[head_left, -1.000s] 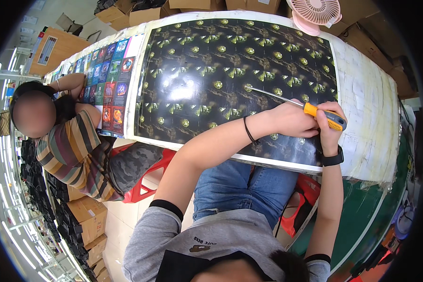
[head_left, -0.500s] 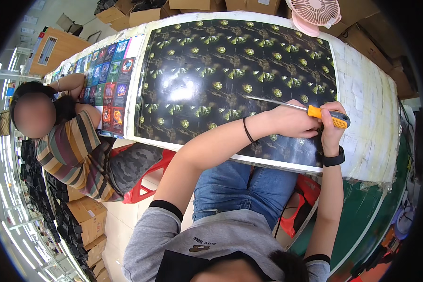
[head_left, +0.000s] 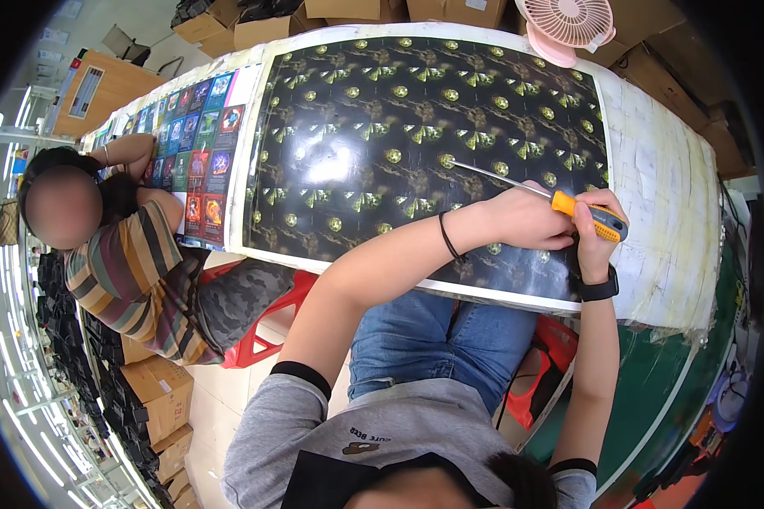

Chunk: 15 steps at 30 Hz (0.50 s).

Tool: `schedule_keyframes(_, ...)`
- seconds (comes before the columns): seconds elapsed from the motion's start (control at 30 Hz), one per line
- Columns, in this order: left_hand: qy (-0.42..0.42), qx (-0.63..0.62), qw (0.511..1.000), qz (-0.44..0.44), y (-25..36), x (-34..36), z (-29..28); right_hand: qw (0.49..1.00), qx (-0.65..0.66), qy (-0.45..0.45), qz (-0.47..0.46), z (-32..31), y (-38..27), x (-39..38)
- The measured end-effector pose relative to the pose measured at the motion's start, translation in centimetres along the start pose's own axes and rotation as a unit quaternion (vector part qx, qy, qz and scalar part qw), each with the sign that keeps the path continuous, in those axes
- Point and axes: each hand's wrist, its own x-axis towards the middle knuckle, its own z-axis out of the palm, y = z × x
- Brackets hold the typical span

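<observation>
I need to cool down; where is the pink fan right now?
In the head view, the pink fan stands at the table's far edge, toward the right, just beyond the dark patterned sheet and in front of cardboard boxes.

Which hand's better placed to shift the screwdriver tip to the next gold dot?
Right, likely. The right hand grips the screwdriver by its orange handle; the left hand sits by the shaft over the dark printed sheet, so it is better suited to steadying.
</observation>
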Motion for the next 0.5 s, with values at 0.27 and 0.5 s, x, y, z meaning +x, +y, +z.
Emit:
schedule_keyframes(0.27, 0.005, 0.013, 1.000, 0.022, -0.1, 0.2, -0.1, 0.988, -0.105, 0.108, -0.041, 1.5, -0.9, 0.7)
schedule_keyframes(0.5, -0.004, 0.034, 0.999, 0.010, -0.9, -0.2, 0.8, 0.986, -0.152, -0.021, -0.071, 1.6, -1.9, 1.2)
